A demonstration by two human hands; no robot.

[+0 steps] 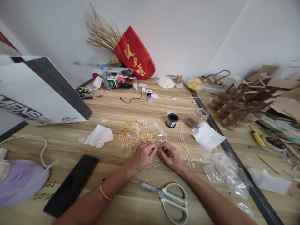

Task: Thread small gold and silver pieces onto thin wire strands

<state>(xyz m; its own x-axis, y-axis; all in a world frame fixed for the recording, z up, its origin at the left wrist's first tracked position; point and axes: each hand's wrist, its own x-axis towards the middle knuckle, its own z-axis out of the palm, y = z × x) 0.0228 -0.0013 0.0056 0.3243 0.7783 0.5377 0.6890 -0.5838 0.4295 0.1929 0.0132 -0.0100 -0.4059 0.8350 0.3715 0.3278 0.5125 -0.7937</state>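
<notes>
My left hand (pixel 143 154) and my right hand (pixel 172 157) meet at the middle of the wooden table (pixel 131 109), fingertips pinched together on a small beaded piece that I cannot make out clearly. Just beyond the fingers lies a heap of gold and white beads (pixel 136 132). A beaded strand (pixel 186 147) runs along the table to the right of my right hand. A gold bangle (pixel 103 190) sits on my left wrist. Pale green scissors (pixel 171 198) lie shut between my forearms.
A black phone (pixel 72 184) lies at the left front, a crumpled tissue (pixel 98 136) beside the beads. A thread spool (pixel 172 119) and a glass jar (pixel 201 114) stand farther back. White shopping bag (pixel 35 90) left, red bag (pixel 134 53) at the wall, cardboard pieces (pixel 246 100) right.
</notes>
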